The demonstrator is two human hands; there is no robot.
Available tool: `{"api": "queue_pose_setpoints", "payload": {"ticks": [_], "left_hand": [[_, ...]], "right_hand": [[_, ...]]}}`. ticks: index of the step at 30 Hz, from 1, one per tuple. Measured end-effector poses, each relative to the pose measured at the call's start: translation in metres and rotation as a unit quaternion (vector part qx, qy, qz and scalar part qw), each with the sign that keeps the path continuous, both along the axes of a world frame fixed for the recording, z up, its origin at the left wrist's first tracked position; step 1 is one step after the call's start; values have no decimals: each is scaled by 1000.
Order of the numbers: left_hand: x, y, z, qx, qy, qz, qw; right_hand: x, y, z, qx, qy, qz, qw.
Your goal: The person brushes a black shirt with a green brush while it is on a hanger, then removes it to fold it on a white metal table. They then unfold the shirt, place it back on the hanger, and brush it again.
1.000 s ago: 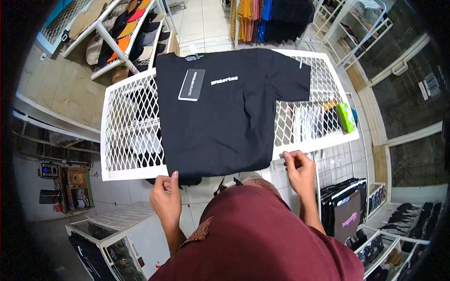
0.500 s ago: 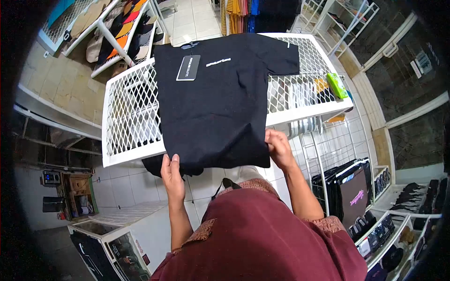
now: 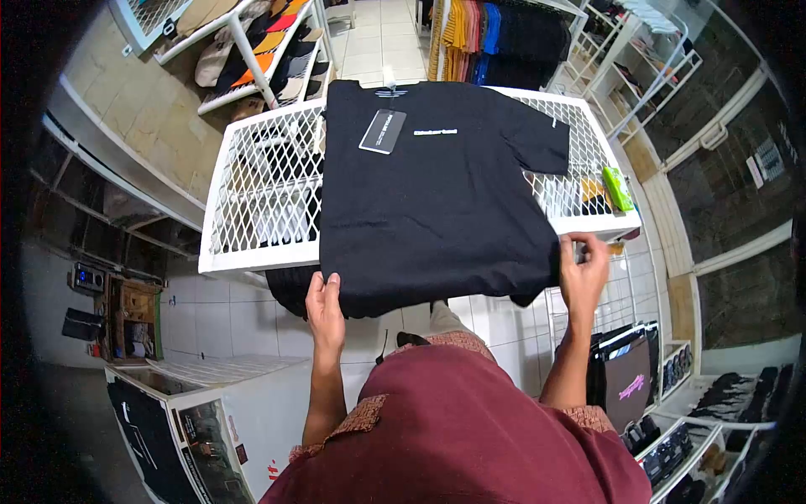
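Observation:
A black T-shirt (image 3: 437, 202) lies on a white mesh table (image 3: 260, 260), its lower edge past the near side. One sleeve spreads to the right; the left side runs in a straight edge. Near the collar is a dark hang tag (image 3: 383, 132), beside small white print on the chest. My left hand (image 3: 326, 311) pinches the hem at its lower left corner. At the lower right corner, my right hand (image 3: 583, 269) grips the hem between thumb and fingers.
A green packet (image 3: 618, 189) rests at the table's right end. Behind stand a shelf of caps (image 3: 269, 50) and a rack of hanging clothes (image 3: 504, 38). A white cabinet (image 3: 260, 403) is at the lower left, with folded dark clothes (image 3: 625, 370) at the lower right.
My right hand has moved right with the hem, so the lower part of the shirt is spread wider. My left hand keeps its hold. The whole view has shifted slightly.

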State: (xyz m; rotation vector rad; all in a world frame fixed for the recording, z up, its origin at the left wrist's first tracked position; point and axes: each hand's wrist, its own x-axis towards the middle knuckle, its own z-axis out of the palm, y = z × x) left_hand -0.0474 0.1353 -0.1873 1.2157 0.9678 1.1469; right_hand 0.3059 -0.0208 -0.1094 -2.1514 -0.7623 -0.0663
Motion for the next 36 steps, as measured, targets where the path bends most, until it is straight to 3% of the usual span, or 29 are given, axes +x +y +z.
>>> {"api": "queue_pose_setpoints", "payload": {"ticks": [1,3,5,7,9,13,17,21,28,30,33,36], "left_hand": [[-2,-2,-5,-1,-4,4,1000],[-2,-4,-6,-19,-2,-12,1000],[-1,-3,-10,-9,5,7,1000],[3,-3,-10,4,9,29,1000],[8,1,-6,15,39,47,998],[8,0,3,19,148,106,983],[17,-2,0,70,189,185,962],[19,-7,20,95,246,200,944],[18,-9,33,122,268,202,934],[20,-8,42,130,260,179,940],[26,-3,40,148,262,161,940],[28,2,42,158,286,137,935]], "right_hand": [[-3,1,4,-11,-159,-51,986],[-8,15,8,37,-190,-11,981],[-29,49,16,97,-70,103,988],[-37,89,-2,35,-139,182,973],[-39,117,-8,-133,-244,190,942],[-70,199,44,2,-263,260,929],[-99,329,51,-61,-188,335,921],[-126,440,35,-193,-194,288,918],[-121,476,19,-224,-204,305,903],[-110,474,18,-164,-204,321,910],[-123,464,28,-179,-141,286,931],[-132,460,15,-199,-206,311,906]]}}
